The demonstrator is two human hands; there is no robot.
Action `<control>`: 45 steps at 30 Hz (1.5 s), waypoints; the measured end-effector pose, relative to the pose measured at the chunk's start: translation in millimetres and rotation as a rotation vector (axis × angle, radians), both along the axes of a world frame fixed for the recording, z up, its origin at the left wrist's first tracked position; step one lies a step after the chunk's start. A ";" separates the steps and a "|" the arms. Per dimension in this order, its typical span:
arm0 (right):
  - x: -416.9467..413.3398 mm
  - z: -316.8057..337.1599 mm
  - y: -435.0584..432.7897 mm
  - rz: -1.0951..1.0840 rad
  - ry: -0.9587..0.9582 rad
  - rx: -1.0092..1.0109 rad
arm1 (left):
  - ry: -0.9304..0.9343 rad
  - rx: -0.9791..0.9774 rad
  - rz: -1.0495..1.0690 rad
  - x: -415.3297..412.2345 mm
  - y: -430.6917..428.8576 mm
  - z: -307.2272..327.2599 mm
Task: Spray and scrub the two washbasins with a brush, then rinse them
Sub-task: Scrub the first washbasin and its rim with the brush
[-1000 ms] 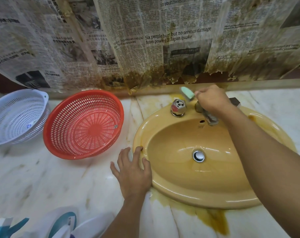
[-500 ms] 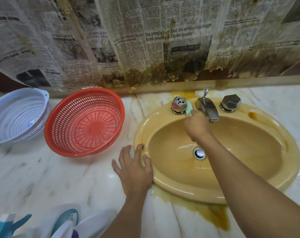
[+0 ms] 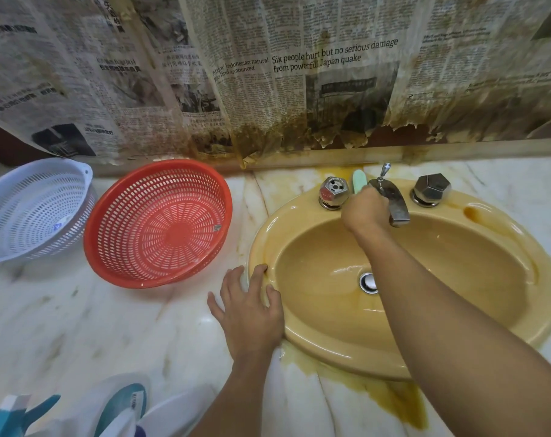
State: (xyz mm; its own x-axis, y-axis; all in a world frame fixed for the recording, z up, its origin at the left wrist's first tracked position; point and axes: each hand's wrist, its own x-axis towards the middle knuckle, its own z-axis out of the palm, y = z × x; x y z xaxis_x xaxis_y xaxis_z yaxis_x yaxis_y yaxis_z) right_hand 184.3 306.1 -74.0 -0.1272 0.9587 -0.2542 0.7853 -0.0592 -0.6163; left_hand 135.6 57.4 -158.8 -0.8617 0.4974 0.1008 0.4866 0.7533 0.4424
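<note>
1. Far left, low edge of view: a spray bottle (image 3: 12, 414) lies on the bench (image 3: 78, 326), held by neither hand. Spraying of this basin is judged finished or paused.
2. Two colanders, white (image 3: 31, 206) and red (image 3: 157, 222), are noted beside it, well apart from the work.
3. Centre: one yellow washbasin (image 3: 299, 339) is in view; a second is not seen. Scrubbing is judged under way at the tap area. The bowl looks wet and glossy, and no water is seen running from the spout (image 3: 397, 206), so rinsing is judged not yet begun.
4. Right: a brown stain (image 3: 475, 212) is seen on the rim, and another on the bench in front. More scrubbing is judged needed.
5. Left hand (image 3: 249, 313): laid flat and spread, palm on the bench, fingertips resting on the basin's left rim, as a brace.
6. Right hand (image 3: 365, 212): arm reached across the bowl, fingers curled round the green brush (image 3: 359, 181), whose end stands up between the left tap knob (image 3: 332, 192) and the spout.
</note>
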 end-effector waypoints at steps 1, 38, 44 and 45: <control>-3.0 1.4 -0.7 -0.003 -0.005 -0.009 | -0.001 -0.001 0.000 0.4 0.2 0.1; 12.8 -4.0 -81.3 0.832 -0.030 -0.001 | -0.178 0.311 0.063 17.0 -29.9 -4.4; 21.8 -7.2 -26.0 0.603 -0.063 0.086 | -0.165 0.134 -0.046 32.6 -52.0 -14.2; 21.9 -8.2 -26.8 0.623 -0.066 0.073 | -0.159 0.118 -0.044 32.6 -51.6 -13.8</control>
